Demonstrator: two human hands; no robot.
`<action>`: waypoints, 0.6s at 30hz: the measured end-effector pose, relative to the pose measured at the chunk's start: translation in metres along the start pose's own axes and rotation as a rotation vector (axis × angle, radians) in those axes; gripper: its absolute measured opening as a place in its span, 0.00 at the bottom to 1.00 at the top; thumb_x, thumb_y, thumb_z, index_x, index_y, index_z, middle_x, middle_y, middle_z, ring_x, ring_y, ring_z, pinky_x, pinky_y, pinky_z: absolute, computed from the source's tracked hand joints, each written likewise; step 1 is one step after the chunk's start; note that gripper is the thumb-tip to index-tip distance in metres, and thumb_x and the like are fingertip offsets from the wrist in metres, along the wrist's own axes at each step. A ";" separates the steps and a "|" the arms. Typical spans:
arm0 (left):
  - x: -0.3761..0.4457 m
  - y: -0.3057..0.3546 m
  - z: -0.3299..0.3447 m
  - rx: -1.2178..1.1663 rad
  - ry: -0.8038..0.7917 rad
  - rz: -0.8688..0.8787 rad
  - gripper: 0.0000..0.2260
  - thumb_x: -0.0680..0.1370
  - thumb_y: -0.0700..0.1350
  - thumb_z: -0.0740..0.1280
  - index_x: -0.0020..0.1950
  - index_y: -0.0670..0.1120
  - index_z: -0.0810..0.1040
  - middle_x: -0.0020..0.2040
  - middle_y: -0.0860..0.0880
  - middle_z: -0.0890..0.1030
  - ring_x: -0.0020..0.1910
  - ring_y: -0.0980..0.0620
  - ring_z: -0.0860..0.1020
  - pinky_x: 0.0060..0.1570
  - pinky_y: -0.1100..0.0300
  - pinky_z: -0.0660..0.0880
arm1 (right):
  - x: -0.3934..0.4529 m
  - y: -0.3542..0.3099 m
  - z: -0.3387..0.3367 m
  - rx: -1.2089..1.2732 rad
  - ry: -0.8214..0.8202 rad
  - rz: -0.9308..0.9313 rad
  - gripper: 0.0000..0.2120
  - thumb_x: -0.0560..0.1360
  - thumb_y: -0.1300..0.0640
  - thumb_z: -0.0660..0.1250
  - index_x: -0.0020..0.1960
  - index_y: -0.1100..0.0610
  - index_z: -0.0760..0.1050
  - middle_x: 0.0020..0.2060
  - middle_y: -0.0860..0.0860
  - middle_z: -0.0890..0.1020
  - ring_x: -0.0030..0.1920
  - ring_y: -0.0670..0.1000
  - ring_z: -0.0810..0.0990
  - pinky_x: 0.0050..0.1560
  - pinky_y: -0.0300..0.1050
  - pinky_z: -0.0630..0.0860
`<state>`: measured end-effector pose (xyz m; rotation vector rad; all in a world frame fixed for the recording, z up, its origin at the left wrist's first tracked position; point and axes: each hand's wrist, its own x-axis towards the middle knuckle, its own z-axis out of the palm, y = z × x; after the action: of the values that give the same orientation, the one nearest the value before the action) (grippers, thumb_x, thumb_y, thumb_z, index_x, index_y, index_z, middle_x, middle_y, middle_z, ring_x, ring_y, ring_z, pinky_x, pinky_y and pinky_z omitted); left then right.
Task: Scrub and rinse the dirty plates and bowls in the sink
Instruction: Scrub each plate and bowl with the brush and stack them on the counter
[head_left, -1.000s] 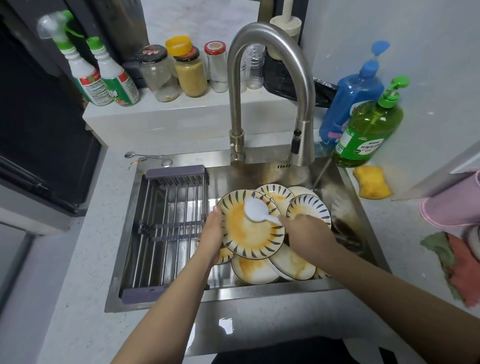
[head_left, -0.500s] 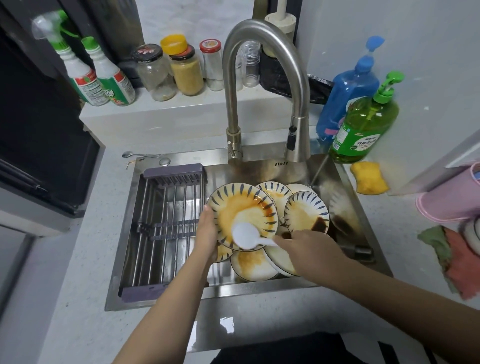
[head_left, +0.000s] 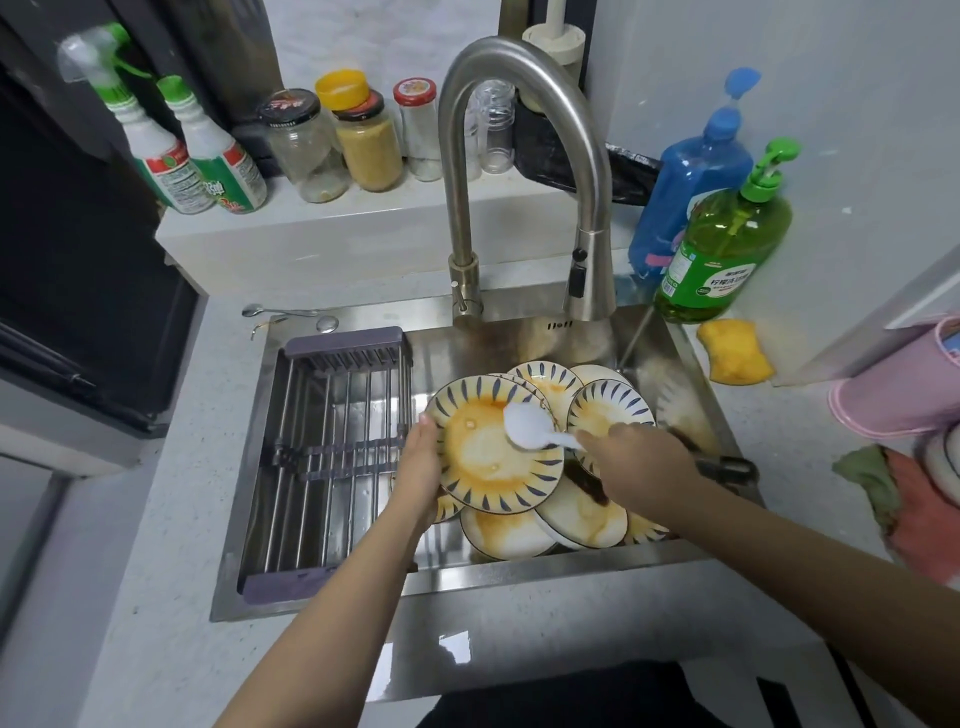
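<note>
Right now the left hand (head_left: 418, 470) grips the left rim of a stained plate (head_left: 496, 457), fingers curled behind it, and tips its face up toward the person, I'd guess so the orange residue is easy to reach. The right hand (head_left: 636, 462) pinches the handle of a white scrubber (head_left: 530, 426), whose round head lies against the upper right part of that plate's face. The plate is held above the pile of dirty plates (head_left: 566, 514) lying in the sink (head_left: 519, 577), so it sits between the two hands, touching both the left palm and the tool. The faucet (head_left: 587, 218) arches over the pile with no water visibly running, which suggests scrubbing comes before rinsing. The drying rack (head_left: 332, 452) in the sink's left half probably waits for clean dishes.
</note>
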<state>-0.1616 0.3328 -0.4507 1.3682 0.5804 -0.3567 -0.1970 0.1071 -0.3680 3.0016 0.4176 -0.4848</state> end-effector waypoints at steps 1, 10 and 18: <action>-0.001 -0.002 0.005 0.009 0.009 0.003 0.24 0.80 0.64 0.51 0.63 0.49 0.74 0.59 0.43 0.80 0.56 0.43 0.80 0.56 0.41 0.77 | 0.004 -0.007 -0.003 0.008 0.019 0.002 0.22 0.78 0.61 0.55 0.71 0.51 0.64 0.34 0.48 0.65 0.37 0.50 0.68 0.28 0.40 0.59; 0.002 -0.001 -0.002 -0.041 0.015 -0.013 0.23 0.82 0.60 0.49 0.68 0.49 0.71 0.60 0.43 0.79 0.57 0.44 0.79 0.51 0.46 0.79 | -0.007 0.009 0.001 -0.010 -0.043 -0.058 0.22 0.79 0.59 0.54 0.71 0.49 0.65 0.33 0.47 0.64 0.32 0.47 0.64 0.33 0.41 0.65; 0.000 -0.001 0.004 -0.047 0.025 -0.037 0.21 0.83 0.59 0.48 0.66 0.49 0.70 0.57 0.44 0.79 0.50 0.48 0.79 0.47 0.50 0.79 | -0.028 -0.019 -0.005 0.057 -0.057 -0.185 0.21 0.79 0.58 0.54 0.72 0.49 0.63 0.37 0.48 0.69 0.35 0.48 0.68 0.30 0.41 0.63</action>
<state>-0.1615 0.3290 -0.4510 1.3197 0.6317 -0.3542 -0.2261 0.1191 -0.3546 3.0088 0.6930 -0.6038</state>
